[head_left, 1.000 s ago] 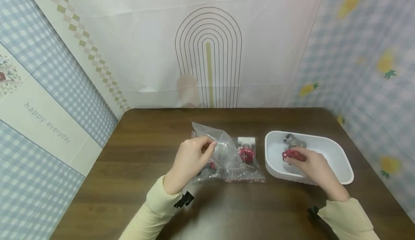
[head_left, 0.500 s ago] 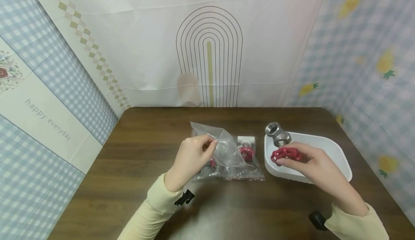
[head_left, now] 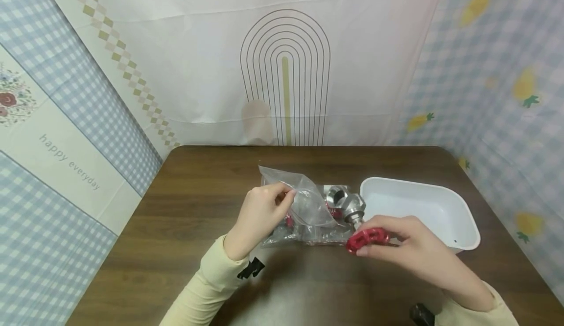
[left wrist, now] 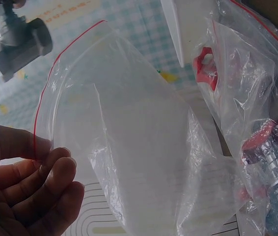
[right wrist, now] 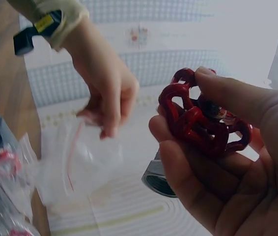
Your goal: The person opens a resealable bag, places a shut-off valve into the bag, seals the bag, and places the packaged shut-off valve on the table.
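Observation:
My left hand (head_left: 260, 218) pinches the rim of a clear zip bag (head_left: 304, 201) between thumb and fingers and holds it up. In the left wrist view the bag (left wrist: 139, 128) hangs spread out with its red seal line at the rim; I see nothing inside. My right hand (head_left: 420, 255) grips a metal gate valve (head_left: 352, 202) by its red handwheel (head_left: 370, 238). The valve's steel body points away from me, to the right of the held bag and apart from it. In the right wrist view, fingers and thumb curl round the handwheel (right wrist: 193, 123), and part of the body is hidden.
Bagged valves with red handwheels (left wrist: 266, 137) lie on the table under and beside the raised bag, partly covered. A white plastic tray (head_left: 423, 208) stands on the right of the brown table (head_left: 198, 179). Patterned cloth (head_left: 211, 71) hangs behind the table.
My right hand has lifted the valve out of the white tray and carried it left toward the raised bag. The left hand keeps pinching the bag in the same place.

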`<state>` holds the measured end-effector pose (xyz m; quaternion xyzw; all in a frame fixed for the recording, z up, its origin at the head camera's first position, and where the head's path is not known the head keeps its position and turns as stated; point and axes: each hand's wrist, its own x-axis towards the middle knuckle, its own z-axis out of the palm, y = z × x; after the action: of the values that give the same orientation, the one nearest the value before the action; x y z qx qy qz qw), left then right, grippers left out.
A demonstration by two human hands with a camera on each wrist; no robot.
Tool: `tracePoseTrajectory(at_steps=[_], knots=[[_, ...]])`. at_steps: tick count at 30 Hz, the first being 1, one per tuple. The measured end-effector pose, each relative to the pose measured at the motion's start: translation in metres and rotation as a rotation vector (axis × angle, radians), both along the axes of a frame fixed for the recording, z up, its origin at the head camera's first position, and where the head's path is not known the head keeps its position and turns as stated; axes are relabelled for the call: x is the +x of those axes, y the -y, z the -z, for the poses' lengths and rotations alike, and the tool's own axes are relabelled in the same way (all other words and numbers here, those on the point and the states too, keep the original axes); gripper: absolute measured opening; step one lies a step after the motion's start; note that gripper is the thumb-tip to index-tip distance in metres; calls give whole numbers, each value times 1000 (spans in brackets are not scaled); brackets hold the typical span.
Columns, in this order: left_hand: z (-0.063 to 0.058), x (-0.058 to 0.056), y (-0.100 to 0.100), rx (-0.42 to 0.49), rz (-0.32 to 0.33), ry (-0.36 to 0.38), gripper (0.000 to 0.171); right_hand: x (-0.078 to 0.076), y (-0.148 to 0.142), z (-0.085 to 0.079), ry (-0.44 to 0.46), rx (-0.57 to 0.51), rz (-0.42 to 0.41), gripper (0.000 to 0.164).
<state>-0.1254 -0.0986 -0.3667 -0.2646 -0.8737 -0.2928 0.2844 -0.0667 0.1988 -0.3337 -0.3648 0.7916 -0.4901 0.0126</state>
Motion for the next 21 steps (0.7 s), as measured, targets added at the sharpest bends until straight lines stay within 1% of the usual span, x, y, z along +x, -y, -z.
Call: tracePoseTrajectory(at_steps=[1, 4, 8, 10, 12, 17, 18, 21], knots=[[0, 0, 0, 0, 1, -3, 11, 0, 3, 1, 4, -15, -32, 27], [-1, -1, 0, 0, 1, -10, 11, -1, 11, 3, -23, -55, -124, 27], [-1, -1, 0, -2, 4, -10, 11, -1, 22, 8, -58, -56, -193, 26], [-1, 0, 0, -3, 6, -4, 11, -1, 27, 11, -58, -40, -200, 24], [0, 1, 0, -5, 7, 5, 12, -1, 32, 14, -33, -21, -196, 22], [0, 4, -2, -7, 5, 16, 13, -6, 40, 23, -33, -39, -191, 22], [1, 4, -2, -7, 4, 14, 13, -7, 41, 25, -43, -46, -192, 21], [1, 5, -2, -2, 10, 0, 12, -11, 43, 30, -31, -45, -172, 21]])
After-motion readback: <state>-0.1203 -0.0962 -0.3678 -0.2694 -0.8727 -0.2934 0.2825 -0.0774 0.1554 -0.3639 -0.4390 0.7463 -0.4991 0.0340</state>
